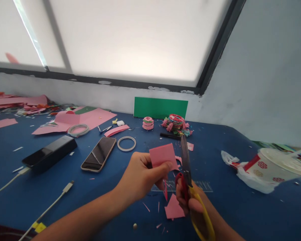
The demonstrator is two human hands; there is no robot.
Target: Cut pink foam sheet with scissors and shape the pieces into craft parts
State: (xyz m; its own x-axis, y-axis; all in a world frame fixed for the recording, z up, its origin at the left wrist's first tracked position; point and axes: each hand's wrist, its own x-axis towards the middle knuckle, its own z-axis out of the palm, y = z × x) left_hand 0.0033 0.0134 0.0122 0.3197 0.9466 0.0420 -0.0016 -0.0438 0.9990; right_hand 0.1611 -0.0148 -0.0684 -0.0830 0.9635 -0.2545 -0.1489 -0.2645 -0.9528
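Observation:
My left hand [140, 175] pinches a small square of pink paper [162, 155] between thumb and fingers, held up above the blue table [27, 201]. Beside it, my right hand [188, 201] grips scissors [187, 164] with red and yellow handles; the blades point up and away, alongside the paper's right edge. Pink offcuts [174, 208] and thin slivers lie on the table under my hands, next to a clear ruler [205, 186].
A phone [98, 154], a black power bank [50, 153] with white cables, two tape rings [126, 143], pink sheets [90, 118], a green card [160, 107], paper decorations [176, 124], a black pen [170, 136] and a lidded cup [278, 165] in a plastic bag are spread around.

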